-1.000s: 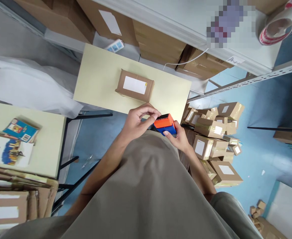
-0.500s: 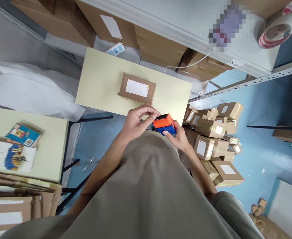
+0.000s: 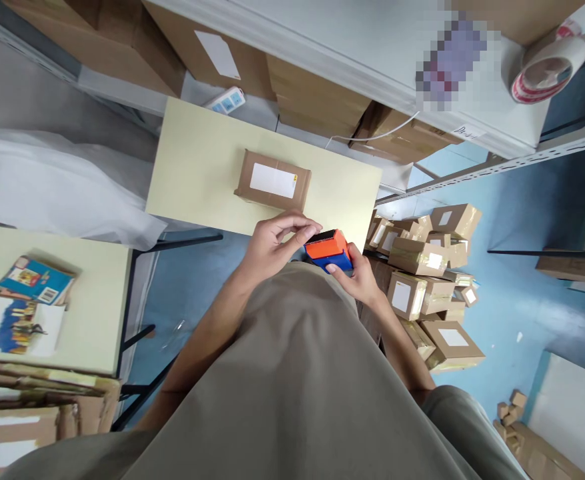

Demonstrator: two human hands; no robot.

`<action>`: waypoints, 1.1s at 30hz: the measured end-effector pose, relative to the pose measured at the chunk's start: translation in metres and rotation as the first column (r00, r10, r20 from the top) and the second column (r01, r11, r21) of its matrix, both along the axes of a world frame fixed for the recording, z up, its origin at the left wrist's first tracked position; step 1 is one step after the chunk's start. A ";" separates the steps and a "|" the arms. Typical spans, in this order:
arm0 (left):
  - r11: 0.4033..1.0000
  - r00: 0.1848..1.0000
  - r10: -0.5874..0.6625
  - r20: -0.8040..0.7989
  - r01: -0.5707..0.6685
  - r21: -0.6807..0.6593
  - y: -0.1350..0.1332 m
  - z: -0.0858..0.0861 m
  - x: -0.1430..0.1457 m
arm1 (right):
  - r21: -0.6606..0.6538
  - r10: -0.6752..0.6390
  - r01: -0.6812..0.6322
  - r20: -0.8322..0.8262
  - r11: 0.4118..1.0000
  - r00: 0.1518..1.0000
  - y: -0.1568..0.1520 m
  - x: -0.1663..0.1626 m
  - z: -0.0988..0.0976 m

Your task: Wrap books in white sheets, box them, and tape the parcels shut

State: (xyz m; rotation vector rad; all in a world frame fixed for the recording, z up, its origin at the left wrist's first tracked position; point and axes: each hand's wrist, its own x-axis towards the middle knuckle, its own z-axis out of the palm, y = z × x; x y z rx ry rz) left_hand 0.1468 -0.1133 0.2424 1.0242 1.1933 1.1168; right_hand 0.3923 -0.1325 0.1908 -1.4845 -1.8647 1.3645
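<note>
My right hand (image 3: 360,275) is closed around the blue side of an orange-and-blue tape dispenser (image 3: 328,248), with the thumb across its front. A black, toothed-looking edge runs along the top of the dispenser. At that edge, my left hand (image 3: 277,245) has its thumb and fingertips pressed together. Whatever lies in that pinch is too small to make out. Just beyond my hands, a brown cardboard box (image 3: 274,179) with a white label lies on the pale yellow table (image 3: 197,160).
A white shelf (image 3: 352,60) crosses the top, carrying a tape roll (image 3: 550,70). Boxes (image 3: 417,257) are piled on the blue floor at right. A second table (image 3: 100,287) at left holds a blue printed package (image 3: 37,280); flattened cartons (image 3: 17,427) stand in front.
The surroundings have shifted slightly left in view as the camera turned. Both hands and the tape dispenser keep nearly the same position, with the left hand still pinched at the black edge.
</note>
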 end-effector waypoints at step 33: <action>0.994 0.998 0.061 0.009 -0.060 -0.095 0.011 0.001 -0.024 | 0.014 0.073 -0.073 -0.016 0.997 0.997 0.009 -0.006 0.030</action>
